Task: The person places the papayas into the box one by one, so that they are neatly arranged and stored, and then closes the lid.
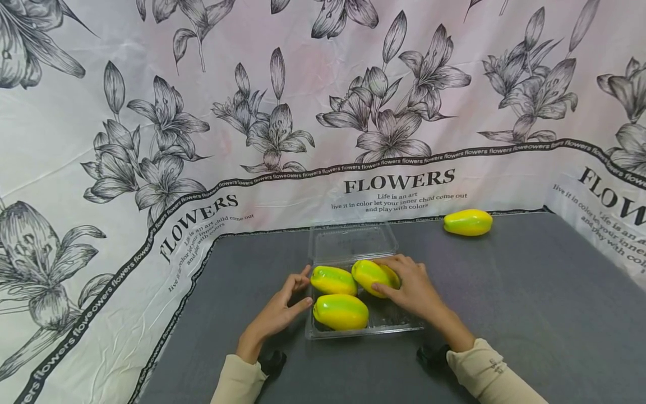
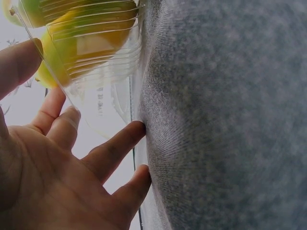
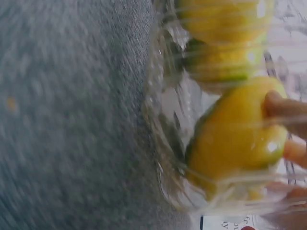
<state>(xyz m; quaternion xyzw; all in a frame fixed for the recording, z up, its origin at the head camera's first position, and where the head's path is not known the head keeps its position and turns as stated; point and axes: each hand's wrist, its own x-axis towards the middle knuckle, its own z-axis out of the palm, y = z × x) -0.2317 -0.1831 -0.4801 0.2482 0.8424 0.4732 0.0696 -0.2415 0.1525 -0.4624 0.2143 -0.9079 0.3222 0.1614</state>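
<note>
A clear plastic clamshell box [image 1: 363,333] lies with its lid [image 1: 353,242] folded back. Inside it are three glossy yellow-green papayas: one at back left [image 1: 333,280], one in front [image 1: 341,312], and one at back right [image 1: 372,277]. My right hand [image 1: 416,289] grips the back-right papaya [image 3: 235,136], with the thumb on its near side and fingers over the far side. At the box's left side, my left hand [image 1: 276,315] has its fingers spread; in the left wrist view thumb and fingertips touch or nearly touch the clear wall [image 2: 96,48].
Another papaya [image 1: 468,223] lies at the back right of the dark grey table [image 1: 530,314], near the flower-printed curtain [image 1: 282,207]. Black wrist straps show at both cuffs.
</note>
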